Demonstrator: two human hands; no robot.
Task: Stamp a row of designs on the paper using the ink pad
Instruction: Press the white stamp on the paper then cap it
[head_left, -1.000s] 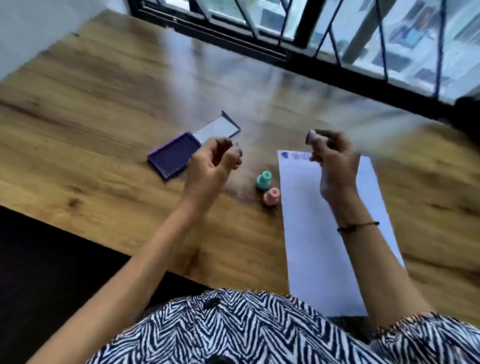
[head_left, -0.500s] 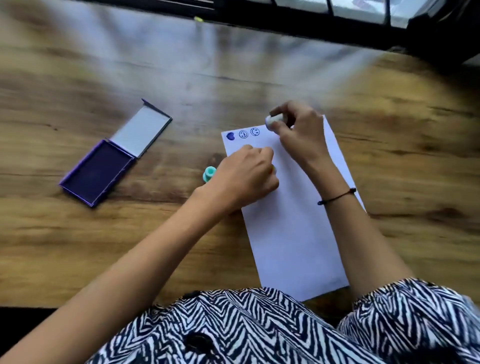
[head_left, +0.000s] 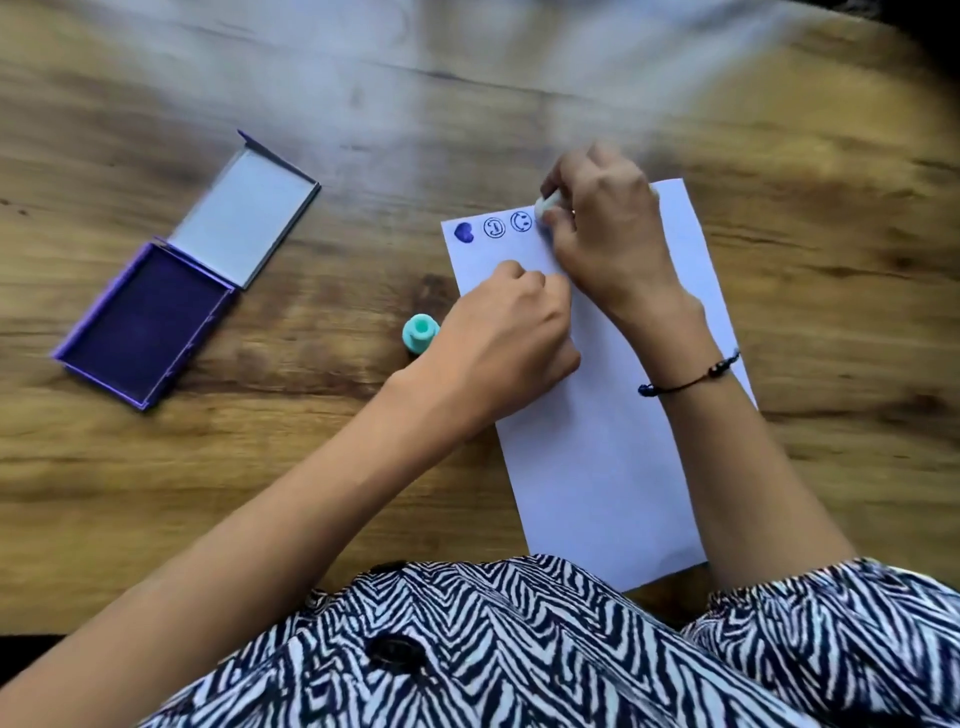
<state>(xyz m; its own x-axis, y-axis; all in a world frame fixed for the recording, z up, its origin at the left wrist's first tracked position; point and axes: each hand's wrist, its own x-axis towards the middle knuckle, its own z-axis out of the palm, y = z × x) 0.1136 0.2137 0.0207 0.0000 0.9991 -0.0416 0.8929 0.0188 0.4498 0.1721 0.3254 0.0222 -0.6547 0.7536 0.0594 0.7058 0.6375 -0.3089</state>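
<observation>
A white sheet of paper (head_left: 602, 467) lies on the wooden table, with a solid blue heart (head_left: 464, 232) and two round face prints (head_left: 507, 225) in a row along its top edge. My right hand (head_left: 608, 228) grips a small white stamp (head_left: 546, 203) and holds it down on the paper just right of the prints. My left hand (head_left: 511, 338) rests on the paper's left edge, fingers curled. A teal stamp (head_left: 420, 334) stands beside my left hand. The purple ink pad (head_left: 145, 322) lies open at the left.
The ink pad's lid (head_left: 241, 218) is folded back flat on the table (head_left: 519, 104). My zebra-patterned clothing (head_left: 519, 649) fills the bottom of the view and covers the paper's near end. A black cord bracelet (head_left: 685, 382) is on my right wrist.
The view has tilted down over the table. My right hand lowered the white stamp onto the paper's top row. My left hand moved from the air onto the paper's left edge.
</observation>
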